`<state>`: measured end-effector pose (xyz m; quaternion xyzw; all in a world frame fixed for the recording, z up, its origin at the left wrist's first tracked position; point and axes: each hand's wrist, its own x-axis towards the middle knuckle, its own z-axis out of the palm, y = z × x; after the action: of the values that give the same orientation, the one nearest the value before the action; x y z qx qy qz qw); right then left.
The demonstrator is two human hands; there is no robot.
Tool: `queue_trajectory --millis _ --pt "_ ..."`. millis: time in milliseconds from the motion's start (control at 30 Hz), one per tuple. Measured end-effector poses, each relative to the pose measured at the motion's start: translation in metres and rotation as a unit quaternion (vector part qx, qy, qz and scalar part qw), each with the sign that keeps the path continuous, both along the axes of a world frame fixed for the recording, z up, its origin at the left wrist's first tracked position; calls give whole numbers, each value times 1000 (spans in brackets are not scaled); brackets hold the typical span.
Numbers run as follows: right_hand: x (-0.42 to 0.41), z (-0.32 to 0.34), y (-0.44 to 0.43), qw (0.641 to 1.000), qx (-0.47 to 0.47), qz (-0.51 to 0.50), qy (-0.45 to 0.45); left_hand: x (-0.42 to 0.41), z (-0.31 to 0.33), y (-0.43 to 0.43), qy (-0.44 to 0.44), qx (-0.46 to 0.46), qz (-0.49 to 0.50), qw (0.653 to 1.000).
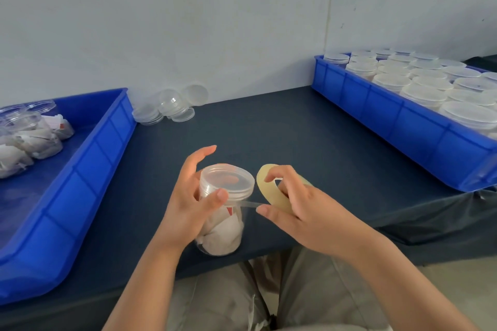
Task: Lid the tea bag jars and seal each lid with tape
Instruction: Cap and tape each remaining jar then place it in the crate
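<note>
left hand [188, 197] grips lidded jar [224, 235] on bench [295, 129] | right hand [298, 212] just beside, holds tape roll [270, 192] | strip [248, 205] joins them

The jar [223, 223] is formed of clear glossy plastic; the table [295, 129] is covered in matt cloth; the nine-o'clock tray [88, 169] is moulded in smooth plastic.

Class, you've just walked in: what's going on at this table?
A person's left hand holds a lidded clear plastic jar of tea bags, thumb at the rim of its clear lid, where a clear tape strip starts. The right hand grips the yellowish tape roll, strip stretched between them. Open jars wait in the left blue tray; lidded ones fill the right blue tray.
</note>
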<state>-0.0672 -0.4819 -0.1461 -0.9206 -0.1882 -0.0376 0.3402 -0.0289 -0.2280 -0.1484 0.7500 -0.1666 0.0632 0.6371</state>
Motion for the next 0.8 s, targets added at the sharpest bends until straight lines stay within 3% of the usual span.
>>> queue_trajectory --millis 267,400,500,800 --pt "-5 4 3 999 23 21 -11 1 7 -4 -17 46 -83 995" --pt "-7 7 3 999 10 -18 -49 -8 16 -9 -56 160 2 986" --pt "-9 8 5 998 -17 -32 -45 -15 22 -14 -66 197 51 977" --pt "-14 13 5 1000 -14 10 -9 -21 14 -29 -65 139 127 980"
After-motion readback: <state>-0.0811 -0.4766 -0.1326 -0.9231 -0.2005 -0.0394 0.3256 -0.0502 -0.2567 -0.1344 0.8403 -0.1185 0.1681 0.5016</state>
